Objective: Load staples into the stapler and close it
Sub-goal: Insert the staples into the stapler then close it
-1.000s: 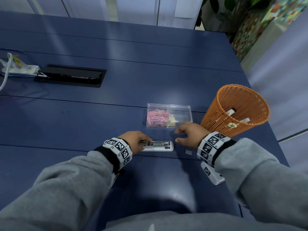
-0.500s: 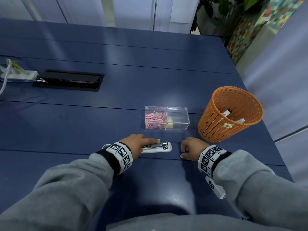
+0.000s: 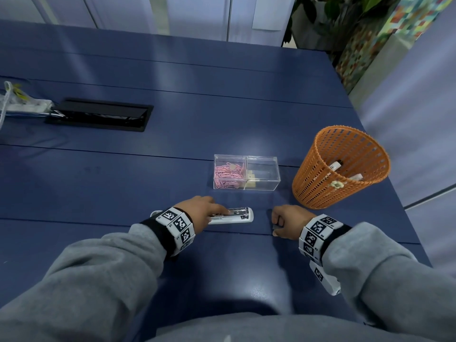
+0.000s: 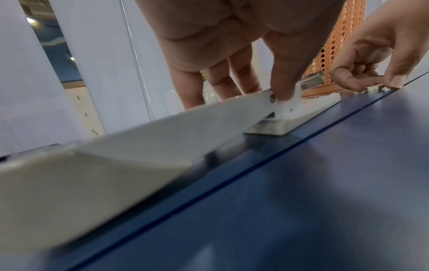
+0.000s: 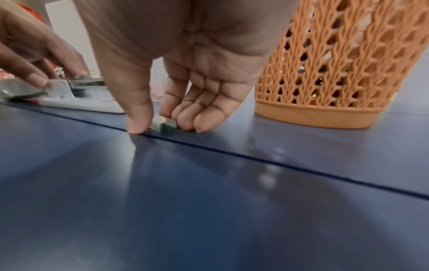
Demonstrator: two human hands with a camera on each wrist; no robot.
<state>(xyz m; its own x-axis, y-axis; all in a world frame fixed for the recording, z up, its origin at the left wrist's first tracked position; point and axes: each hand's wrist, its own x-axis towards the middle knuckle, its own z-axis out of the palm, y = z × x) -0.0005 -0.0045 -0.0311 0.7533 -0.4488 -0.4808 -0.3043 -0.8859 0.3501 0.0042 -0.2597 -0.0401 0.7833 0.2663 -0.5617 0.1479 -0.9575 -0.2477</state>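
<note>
A white stapler [image 3: 237, 215] lies on the blue table [image 3: 172, 169], folded out flat with its metal staple channel facing up. My left hand [image 3: 199, 209] grips it near the hinge, thumb on the near side and fingers on the far side [image 4: 260, 86]. The lid [image 4: 139, 146] stretches back under my left wrist. Just to the right of the stapler, my right hand [image 3: 286, 222] is down on the table. Its thumb and fingers pinch a short silver strip of staples [image 5: 166, 127] that still touches the tabletop.
A clear two-part box [image 3: 261, 174] holding pink paper clips [image 3: 228, 175] stands just behind the stapler. An orange mesh basket [image 3: 345, 169] with pens stands to the right, near the table's edge. A black cable hatch [image 3: 98, 114] and a power strip [image 3: 24, 106] lie far left.
My right hand came back from near the clear box and dropped onto the staple strip lying on the table, closing its fingers on it. The left hand stayed on the stapler.
</note>
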